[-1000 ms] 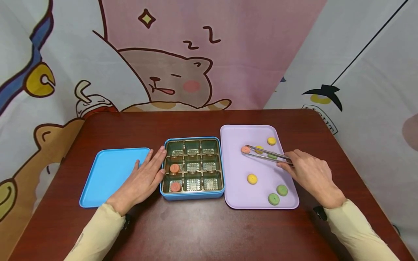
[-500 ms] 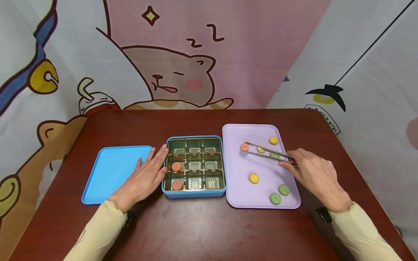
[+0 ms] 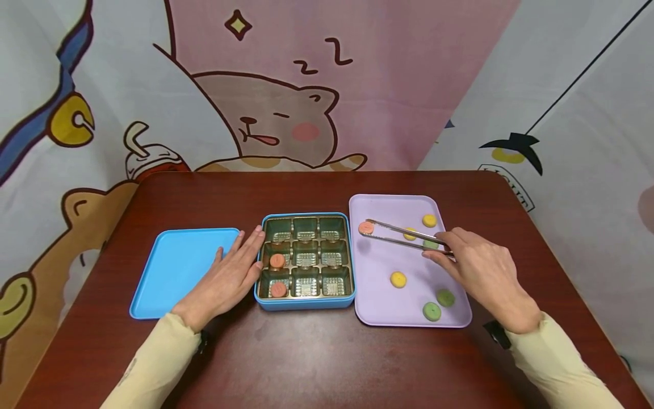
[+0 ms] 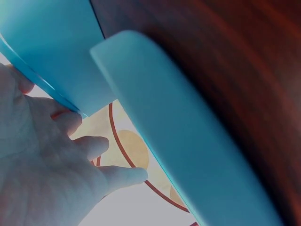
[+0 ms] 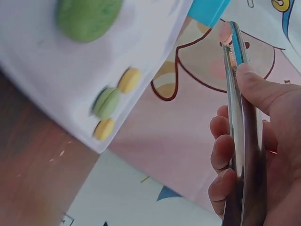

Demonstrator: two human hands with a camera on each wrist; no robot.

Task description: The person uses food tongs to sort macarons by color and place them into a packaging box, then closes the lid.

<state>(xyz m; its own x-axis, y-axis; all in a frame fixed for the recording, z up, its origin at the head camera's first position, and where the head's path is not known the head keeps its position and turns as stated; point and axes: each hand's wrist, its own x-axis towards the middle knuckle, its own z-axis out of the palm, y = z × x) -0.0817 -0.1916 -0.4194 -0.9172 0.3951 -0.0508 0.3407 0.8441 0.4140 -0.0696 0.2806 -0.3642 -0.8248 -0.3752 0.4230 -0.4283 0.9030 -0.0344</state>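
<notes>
My right hand point(image 3: 482, 270) grips metal tongs point(image 5: 254, 165), whose tips pinch an orange-pink macaron point(image 3: 365, 228) above the left part of a lilac tray point(image 3: 375, 307). Yellow macarons point(image 3: 398, 279) and green macarons point(image 3: 431, 311) lie on that tray, a few partly behind the tongs. With fingers extended, my left hand point(image 3: 225, 281) rests against the left side of a blue box point(image 3: 306, 305). Inside the box is a gold divided insert point(image 3: 305, 267). Two orange macarons point(image 3: 277, 261) sit in its left column, in the middle and front compartments.
Left of the box lies a flat blue lid point(image 3: 176, 270), partly under my left hand in the head view. Everything stands on a dark wooden table point(image 3: 306, 363). A cartoon-printed cloth point(image 3: 388, 85) hangs behind the table's back edge.
My right hand has moved left with the tongs, carrying the orange-pink macaron toward the box. The left hand keeps its place at the box; the head view has shifted slightly.
</notes>
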